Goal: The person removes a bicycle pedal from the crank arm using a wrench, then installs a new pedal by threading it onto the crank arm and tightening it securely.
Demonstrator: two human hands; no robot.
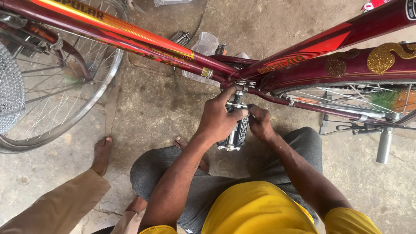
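A dark red bicycle frame [303, 47] crosses the top of the view. A black and silver pedal [237, 130] hangs below the frame's bottom joint. My left hand [220, 117] wraps around the pedal's upper part, with its thumb and forefinger reaching up to the crank end [239, 89]. My right hand [260, 122] presses on the pedal's right side, fingers curled against it. Both hands touch the pedal at once. My grey trousers and yellow shirt fill the bottom of the view.
The front wheel [65, 99] stands at the left, the rear wheel [346, 97] and a silver foot peg [384, 145] at the right. Another person's bare foot [101, 154] and tan trouser leg [60, 206] are at lower left. A plastic bag [203, 47] lies on the concrete floor.
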